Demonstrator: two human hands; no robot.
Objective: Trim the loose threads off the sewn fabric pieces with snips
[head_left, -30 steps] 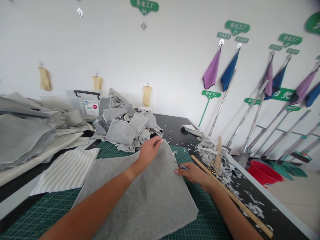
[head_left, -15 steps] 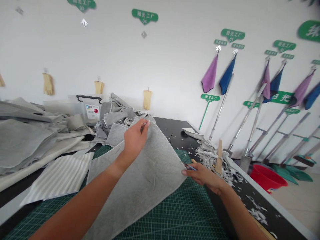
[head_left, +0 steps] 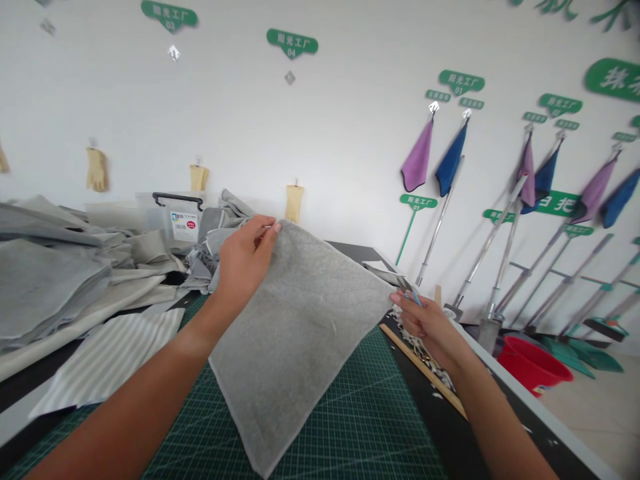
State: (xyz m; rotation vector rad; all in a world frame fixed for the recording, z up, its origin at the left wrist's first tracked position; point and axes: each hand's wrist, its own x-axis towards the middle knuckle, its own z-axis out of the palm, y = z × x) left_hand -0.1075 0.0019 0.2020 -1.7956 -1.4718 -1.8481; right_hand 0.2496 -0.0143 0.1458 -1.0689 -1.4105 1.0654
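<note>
A square grey cloth (head_left: 300, 320) hangs spread between my hands, its bottom corner pointing down over the green cutting mat (head_left: 350, 420). My left hand (head_left: 247, 257) pinches the cloth's upper left corner, fingers closed. At the right corner, my right hand (head_left: 425, 323) is closed, with thumb and finger on the cloth's edge. That same hand also holds small thread snips (head_left: 409, 291), whose metal blades and blue part stick out above the fingers. Part of the mat is hidden behind the cloth and my left forearm.
Grey cloths (head_left: 45, 287) lie piled at the left, beside a striped white cloth (head_left: 110, 360) and a clear lidded box (head_left: 173, 223). A wooden ruler (head_left: 425, 370) and grey scraps lie along the right side. A red bucket (head_left: 533, 363) stands beyond the table edge.
Both hands have risen; the left went leftward and the right moved rightward. The cloth is lifted and stretched more fully, its lower corner now in view.
</note>
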